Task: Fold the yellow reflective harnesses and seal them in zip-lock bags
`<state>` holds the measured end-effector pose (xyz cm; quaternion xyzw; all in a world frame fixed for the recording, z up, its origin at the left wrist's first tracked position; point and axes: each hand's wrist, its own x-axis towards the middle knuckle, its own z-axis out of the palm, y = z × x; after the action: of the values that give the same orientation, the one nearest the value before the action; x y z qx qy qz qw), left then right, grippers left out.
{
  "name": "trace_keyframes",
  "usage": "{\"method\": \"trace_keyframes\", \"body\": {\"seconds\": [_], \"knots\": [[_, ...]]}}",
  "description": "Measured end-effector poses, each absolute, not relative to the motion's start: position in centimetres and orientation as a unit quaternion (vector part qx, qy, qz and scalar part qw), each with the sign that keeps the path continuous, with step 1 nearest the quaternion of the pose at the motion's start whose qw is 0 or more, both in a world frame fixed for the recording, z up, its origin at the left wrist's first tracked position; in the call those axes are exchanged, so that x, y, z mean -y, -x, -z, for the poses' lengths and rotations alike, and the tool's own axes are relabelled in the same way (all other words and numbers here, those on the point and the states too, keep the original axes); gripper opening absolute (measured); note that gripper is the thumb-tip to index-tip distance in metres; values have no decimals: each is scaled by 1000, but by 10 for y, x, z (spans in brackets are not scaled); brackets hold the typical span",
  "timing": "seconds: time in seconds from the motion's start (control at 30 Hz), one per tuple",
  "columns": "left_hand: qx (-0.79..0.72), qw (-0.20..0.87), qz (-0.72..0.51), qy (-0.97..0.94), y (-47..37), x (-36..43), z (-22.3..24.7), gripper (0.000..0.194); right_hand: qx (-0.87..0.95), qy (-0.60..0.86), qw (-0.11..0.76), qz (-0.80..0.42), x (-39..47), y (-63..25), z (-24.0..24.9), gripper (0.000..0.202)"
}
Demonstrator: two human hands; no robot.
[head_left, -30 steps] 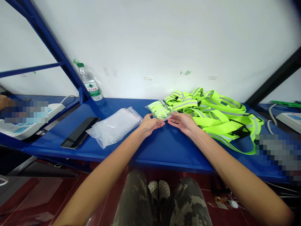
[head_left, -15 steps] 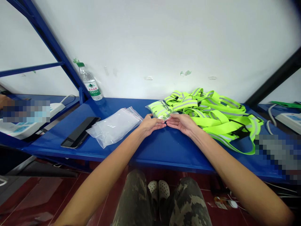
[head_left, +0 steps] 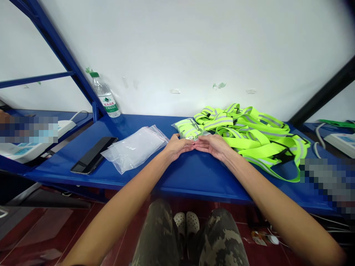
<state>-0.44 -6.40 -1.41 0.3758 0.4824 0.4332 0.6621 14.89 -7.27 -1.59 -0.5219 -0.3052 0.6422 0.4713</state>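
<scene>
Pinching filled bag (head_left: 189, 128) at its six-o'clock edge with left hand (head_left: 178, 147) and right hand (head_left: 213, 146), both nearly closed. Lying around it on table (head_left: 191, 177): straps (head_left: 257, 138) at three, flat bags (head_left: 135, 147) at eight, bottle (head_left: 107, 98) at ten.

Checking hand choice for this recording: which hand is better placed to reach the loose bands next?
Probably the right hand: it's beside the green bands. The left hand is farther off, nearer the clear bags. Both are at the filled bag.

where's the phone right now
In the head view, the black phone lies on the blue table, toward the left, just left of the clear plastic bags.
</scene>
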Motion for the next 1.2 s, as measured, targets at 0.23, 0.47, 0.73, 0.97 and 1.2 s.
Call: {"method": "trace_keyframes", "body": {"seconds": [0.23,0.47,0.73,0.97,1.2], "knots": [[-491,664,-437,-357,4,61,14,48,348,536,449,-624,72,-146,16,17],[-480,668,-430,-372,3,63,12,36,351,531,459,-620,69,-146,20,21],[-490,655,-450,-359,2,61,15,50,369,532,435,-625,67,-146,21,17],[-486,649,-473,-344,0,61,17,65,378,538,444,-609,68,-144,22,21],[-479,653,-474,-345,-1,64,14,71,382,536,432,-616,67,-144,23,18]]}}
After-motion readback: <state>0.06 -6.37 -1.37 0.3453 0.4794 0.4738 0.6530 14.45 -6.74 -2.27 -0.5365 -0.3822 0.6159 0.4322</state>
